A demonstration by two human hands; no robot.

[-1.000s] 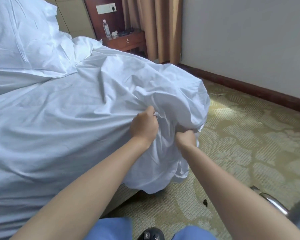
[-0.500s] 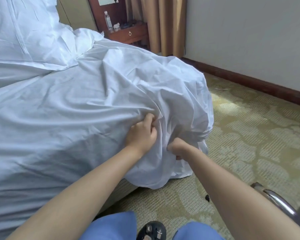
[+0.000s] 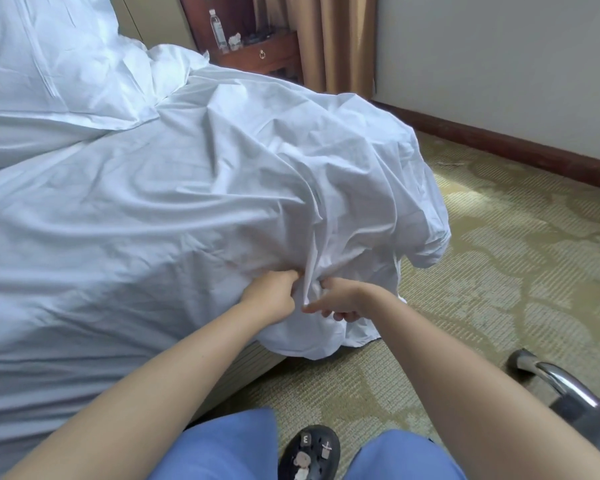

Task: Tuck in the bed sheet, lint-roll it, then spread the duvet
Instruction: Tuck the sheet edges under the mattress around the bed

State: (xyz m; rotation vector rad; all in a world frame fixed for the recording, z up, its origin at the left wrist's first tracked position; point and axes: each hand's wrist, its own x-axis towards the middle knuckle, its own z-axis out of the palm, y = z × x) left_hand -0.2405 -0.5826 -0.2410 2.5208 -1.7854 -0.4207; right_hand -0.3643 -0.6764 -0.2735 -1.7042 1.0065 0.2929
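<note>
A white bed sheet (image 3: 174, 209) covers the bed and hangs in a bunched mass over the near corner, down to the carpet. My left hand (image 3: 272, 294) grips a fold of the sheet at the bed's edge. Right beside it, my right hand (image 3: 343, 301) holds the same bunch of cloth, with fingers curled into it and one finger pointing left. A white pillow or folded duvet (image 3: 49, 53) lies at the head of the bed, upper left. No lint roller is in view.
A wooden nightstand (image 3: 260, 53) with a water bottle (image 3: 218, 29) stands behind the bed by tan curtains (image 3: 340, 39). Patterned carpet (image 3: 499, 254) runs to the wall's dark baseboard. A chrome chair leg (image 3: 551, 375) sits at lower right. My blue trousers and black shoe (image 3: 309, 452) are below.
Both hands have moved lower and closer together on the sheet's corner, gathering more cloth. The hanging bunch has dropped toward the floor.
</note>
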